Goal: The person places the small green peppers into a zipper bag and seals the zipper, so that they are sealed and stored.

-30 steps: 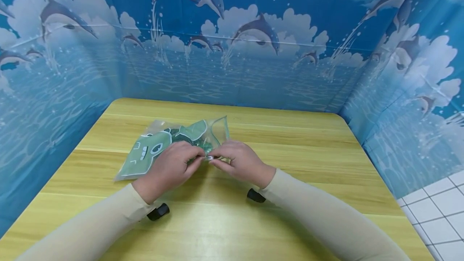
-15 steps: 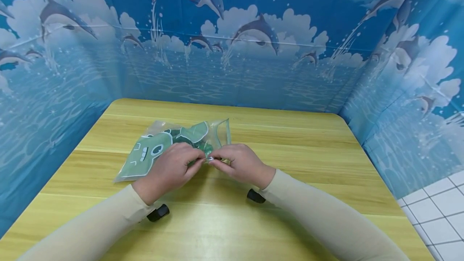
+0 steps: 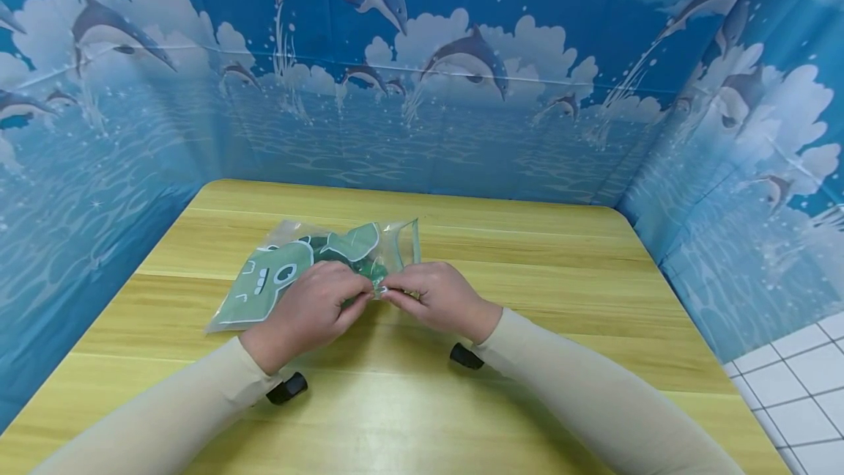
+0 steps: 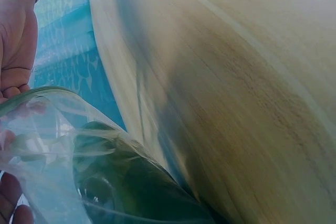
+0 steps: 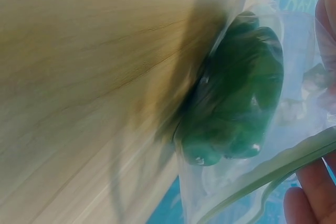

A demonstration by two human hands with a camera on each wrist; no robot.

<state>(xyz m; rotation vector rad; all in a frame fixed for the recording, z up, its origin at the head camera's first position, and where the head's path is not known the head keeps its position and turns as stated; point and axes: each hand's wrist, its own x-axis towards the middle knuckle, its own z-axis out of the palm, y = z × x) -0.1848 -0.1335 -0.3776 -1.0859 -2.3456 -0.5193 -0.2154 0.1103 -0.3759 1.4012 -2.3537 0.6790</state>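
A clear zipper bag (image 3: pixel 264 288) with a green cartoon animal print lies on the table, its mouth toward the right. Dark green, glossy, lobed contents that look like green peppers (image 5: pixel 241 93) show through the plastic in the right wrist view. My left hand (image 3: pixel 316 297) pinches the near corner of the bag's mouth between thumb and forefinger. Right beside it, my right hand (image 3: pixel 440 296) pinches a small white slider (image 3: pixel 384 289) at the green zip edge (image 5: pixel 273 171). The fingertips of both hands nearly meet. The far end of the mouth stands up, unheld.
The yellow wood-grain table (image 3: pixel 527 314) reaches out on all sides of the bag. A blue dolphin-print curtain (image 3: pixel 461 138) hangs behind it and at both sides. White floor tiles (image 3: pixel 791 376) show at the lower right.
The far corner of the bag's mouth has sunk a little and shifted slightly right. Both hands stay almost in place, still pinching at the near corner.
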